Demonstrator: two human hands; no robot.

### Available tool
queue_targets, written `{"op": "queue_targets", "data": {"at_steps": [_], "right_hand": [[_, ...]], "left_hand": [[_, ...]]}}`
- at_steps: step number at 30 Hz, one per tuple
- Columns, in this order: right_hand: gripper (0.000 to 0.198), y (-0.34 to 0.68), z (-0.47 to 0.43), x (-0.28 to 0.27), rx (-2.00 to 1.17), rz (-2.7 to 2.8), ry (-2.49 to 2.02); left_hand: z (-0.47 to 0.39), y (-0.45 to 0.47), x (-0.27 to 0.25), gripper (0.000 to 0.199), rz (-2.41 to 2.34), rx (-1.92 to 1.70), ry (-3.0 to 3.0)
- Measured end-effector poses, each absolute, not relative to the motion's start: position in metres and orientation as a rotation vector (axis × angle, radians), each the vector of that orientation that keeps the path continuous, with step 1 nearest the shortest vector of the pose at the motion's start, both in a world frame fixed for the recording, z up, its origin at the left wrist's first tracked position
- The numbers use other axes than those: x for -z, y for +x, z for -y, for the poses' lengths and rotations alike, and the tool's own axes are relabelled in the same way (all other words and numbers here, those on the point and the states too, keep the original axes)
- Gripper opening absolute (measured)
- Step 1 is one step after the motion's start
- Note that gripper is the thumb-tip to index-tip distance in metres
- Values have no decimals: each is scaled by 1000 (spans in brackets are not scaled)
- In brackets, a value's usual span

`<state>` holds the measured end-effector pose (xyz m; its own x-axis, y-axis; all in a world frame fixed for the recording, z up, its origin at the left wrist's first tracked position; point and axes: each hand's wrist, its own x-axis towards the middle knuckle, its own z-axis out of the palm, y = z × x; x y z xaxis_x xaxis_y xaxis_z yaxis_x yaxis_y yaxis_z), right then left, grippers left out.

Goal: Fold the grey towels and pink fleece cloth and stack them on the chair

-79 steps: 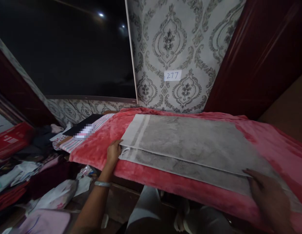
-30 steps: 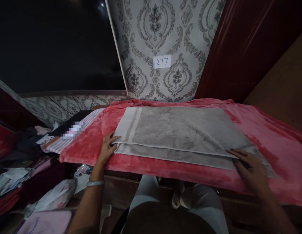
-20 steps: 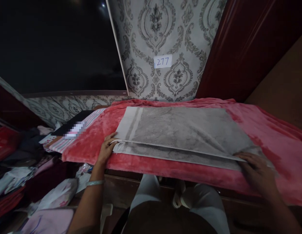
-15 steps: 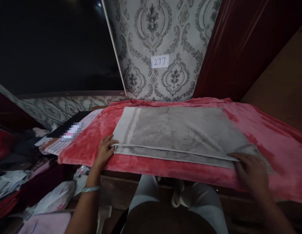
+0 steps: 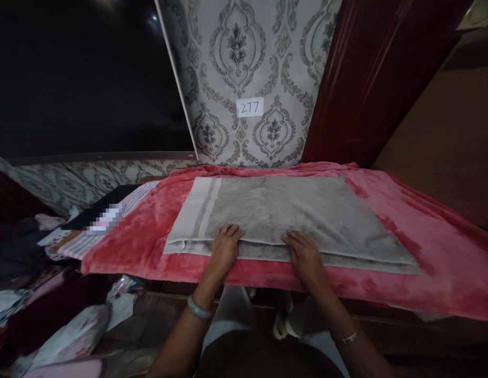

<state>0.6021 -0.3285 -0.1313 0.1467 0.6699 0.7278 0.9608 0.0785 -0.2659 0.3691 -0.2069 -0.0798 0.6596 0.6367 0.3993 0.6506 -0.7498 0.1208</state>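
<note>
"so, where does the long grey plush towel with pale bands (image 5: 283,205) lie?"

"on the red plush blanket (image 5: 129,231), folded over, with its banded end at the left. the upper layer stops a little short of the lower one, so a narrow strip of the lower layer shows along the near side."

"and the left hand (image 5: 226,249)?"

"at the near edge of the upper layer, left of the middle, with its fingers stretched out and resting on the cloth. a pale rounded bangle (image 5: 199,308) circles that wrist."

"what about the right hand (image 5: 306,257)?"

"beside it but well apart, at the same edge: fingers extended, slightly spread, laid on the towel. a thin silvery bracelet (image 5: 349,338) is on that wrist."

"is the cloth smooth?"

"mostly, though a faint slanting crease shows near the right hand. a small white loop (image 5: 182,247) pokes out by the near left corner."

"and around it?"

"a pastel striped cloth (image 5: 76,245) lies at the blanket's left end. behind, a white paper label (image 5: 250,107) reading 277 is on the grey patterned wallpaper (image 5: 238,52), near a large black screen (image 5: 82,79)."
</note>
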Motion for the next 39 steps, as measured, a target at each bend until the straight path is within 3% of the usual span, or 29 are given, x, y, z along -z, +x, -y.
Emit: {"op": "queue_targets", "data": {"at_steps": [7,15,26,39], "right_hand": [[33,598,342,143,458,1541,-1495],[30,591,348,137,449,1528,-1585],[29,596,349,138,457,1564,-1536],[26,602,356,140,468,1644,-1464]], "left_hand": [[214,351,99,46,1003,846,-2818],[213,339,93,45,1051,842,-2788],[187,262,86,45,1495,813,-2474],[190,238,87,41,1435,864,-2496]]}}
